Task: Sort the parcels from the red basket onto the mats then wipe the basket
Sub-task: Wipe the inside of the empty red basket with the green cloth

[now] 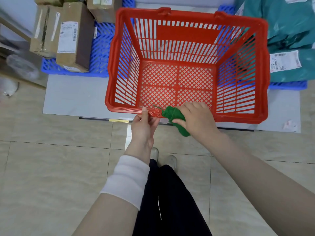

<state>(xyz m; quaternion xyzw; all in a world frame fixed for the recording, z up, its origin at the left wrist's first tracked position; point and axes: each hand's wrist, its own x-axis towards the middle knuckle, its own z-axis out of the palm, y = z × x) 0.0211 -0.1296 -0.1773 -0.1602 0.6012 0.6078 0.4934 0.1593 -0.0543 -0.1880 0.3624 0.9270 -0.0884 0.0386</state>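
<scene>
Left hand (144,126) pinches the near rim of the empty red slatted plastic basket (185,114); right hand (197,119) just beside it grips a folded green cloth (172,114) pressed on that rim. Rim's long axis runs left-right, unwiped stretch lies rightward of the right hand, so judging it sweeps that way.

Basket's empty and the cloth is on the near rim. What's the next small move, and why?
Probably slide the green cloth along the near rim of the red basket toward the right corner. The right hand presses it there, the left hand steadies the rim, and no parcels remain inside.
</scene>
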